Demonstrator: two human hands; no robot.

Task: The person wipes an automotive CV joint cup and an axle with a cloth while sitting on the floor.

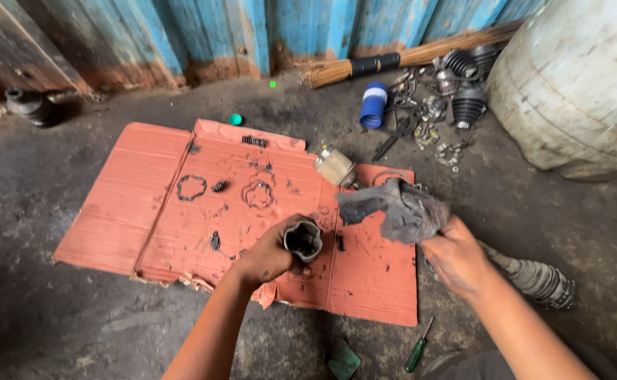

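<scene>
Two forearms outstretched: left hand (270,255) grip around metal joint housing (303,239), right hand (456,259) grip clutching grey rag (396,209).

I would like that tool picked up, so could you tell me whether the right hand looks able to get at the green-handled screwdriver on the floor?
Probably not at once: the right hand is full, gripping a grey rag. The green-handled screwdriver lies uncovered just below that forearm.

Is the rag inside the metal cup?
No, the right hand holds the rag up beside the metal cup, which the left hand grips with its opening bare.
</scene>
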